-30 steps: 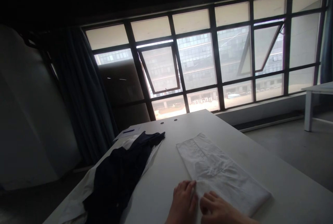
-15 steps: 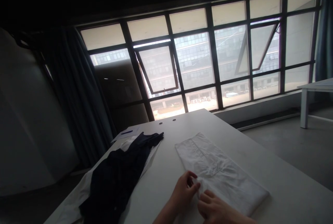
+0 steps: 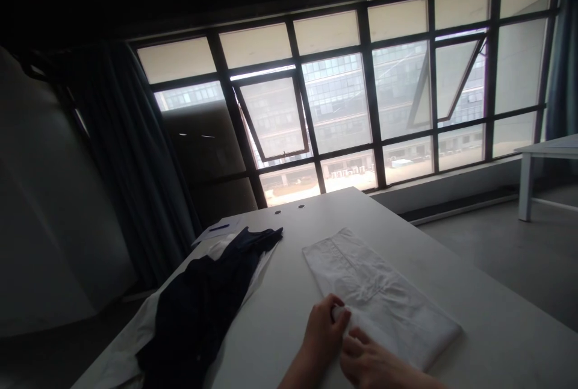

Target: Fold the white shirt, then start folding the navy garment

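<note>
A white garment (image 3: 377, 289), folded into a long flat rectangle with creases in its middle, lies on the white table (image 3: 289, 262). My left hand (image 3: 324, 326) is closed at its near left edge, thumb and fingers pinching a bit of the white cloth. Just to the right and nearer to me, my right hand (image 3: 372, 362) has its fingers curled on the same edge; its fingertips are partly hidden. I cannot tell from the visible part which kind of garment it is.
Left on the table, a dark navy garment (image 3: 203, 298) lies spread over white cloth (image 3: 120, 350). Behind it are paper (image 3: 232, 221) and a blue pen (image 3: 219, 227). Another white table (image 3: 553, 148) stands at right, windows (image 3: 336, 106) behind, a dark curtain (image 3: 130, 166) at left.
My left hand has moved slightly right and turned more upright, still on the cloth edge. My right hand has shifted a little left. The garment's near right corner has drawn slightly left.
</note>
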{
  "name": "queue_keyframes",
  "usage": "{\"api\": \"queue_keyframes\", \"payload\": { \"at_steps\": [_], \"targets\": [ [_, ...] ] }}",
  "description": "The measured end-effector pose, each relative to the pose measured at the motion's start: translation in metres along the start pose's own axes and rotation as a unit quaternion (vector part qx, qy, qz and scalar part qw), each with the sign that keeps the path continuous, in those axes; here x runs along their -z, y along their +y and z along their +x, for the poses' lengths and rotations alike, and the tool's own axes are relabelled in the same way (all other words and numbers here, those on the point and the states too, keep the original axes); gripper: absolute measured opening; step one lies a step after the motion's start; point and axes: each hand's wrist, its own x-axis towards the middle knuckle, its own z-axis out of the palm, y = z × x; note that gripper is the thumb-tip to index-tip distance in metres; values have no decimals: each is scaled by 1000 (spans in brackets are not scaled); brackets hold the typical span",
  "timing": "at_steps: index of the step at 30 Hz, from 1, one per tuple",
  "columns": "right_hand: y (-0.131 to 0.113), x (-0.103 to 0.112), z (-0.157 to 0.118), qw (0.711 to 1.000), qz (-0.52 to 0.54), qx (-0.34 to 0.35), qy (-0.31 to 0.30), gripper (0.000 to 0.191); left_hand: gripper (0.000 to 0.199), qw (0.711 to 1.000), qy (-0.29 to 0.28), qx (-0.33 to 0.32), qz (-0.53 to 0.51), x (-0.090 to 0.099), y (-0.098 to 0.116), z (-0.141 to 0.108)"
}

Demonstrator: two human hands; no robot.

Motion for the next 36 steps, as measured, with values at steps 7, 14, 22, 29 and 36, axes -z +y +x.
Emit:
{"api": "queue_keyframes", "payload": {
  "at_steps": [7, 14, 22, 29, 36],
  "targets": [
    [2, 4, 2, 999, 12, 32, 9, 46, 16, 998, 54, -39, -18, 4, -3, 1],
    [2, -7, 2, 1000, 0, 28, -8, 57, 12, 997, 29, -77, 13, 5, -2, 13],
    [2, -2, 3, 1000, 0, 20, 10, 47, 6, 997, 35, -33, 62, 3, -10, 8],
    [-2, 7, 1, 1000, -4, 13, 14, 46, 12, 994, 22, -28, 107, 3, -13, 3],
    [4, -4, -2, 999, 30, 31, -7, 43, 12, 996, 17, -45, 77, 5, -9, 4]
  ]
}}
